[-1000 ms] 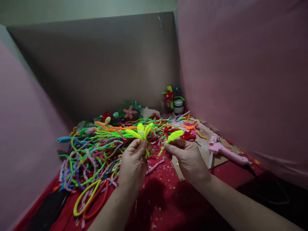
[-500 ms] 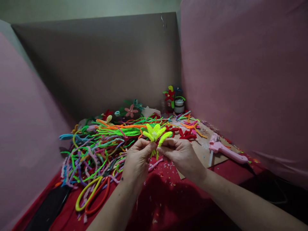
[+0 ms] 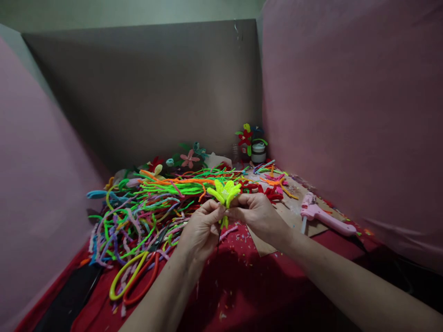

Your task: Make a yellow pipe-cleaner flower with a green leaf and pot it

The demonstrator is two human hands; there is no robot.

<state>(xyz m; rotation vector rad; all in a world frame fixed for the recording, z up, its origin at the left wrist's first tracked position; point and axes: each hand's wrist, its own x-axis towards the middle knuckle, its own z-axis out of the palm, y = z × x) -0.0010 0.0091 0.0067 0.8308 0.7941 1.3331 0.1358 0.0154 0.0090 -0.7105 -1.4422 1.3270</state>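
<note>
Between my two hands stands a bright yellow pipe-cleaner flower point(image 3: 224, 190) with a pale centre, its petals spread upward. My left hand point(image 3: 204, 226) is closed, pinching the flower's base between thumb and fingers. From the other side my right hand point(image 3: 256, 216) is closed too, its thumb and index finger pressing a yellow petal against the flower. Short yellow ends hang below the fingertips, beside a thin dark stem. The fingers partly hide the flower's base.
A heap of coloured pipe cleaners point(image 3: 138, 216) lies to the left, with yellow-and-red-handled scissors point(image 3: 141, 276) at its front. At right, a pink glue gun point(image 3: 325, 216) rests on cardboard point(image 3: 263, 242). Finished flowers point(image 3: 245, 138) and a white-lidded jar point(image 3: 258, 152) stand behind.
My right hand has brought the separate yellow petal leftward against the flower. The two hands are now closer, their fingertips meeting at its base.
</note>
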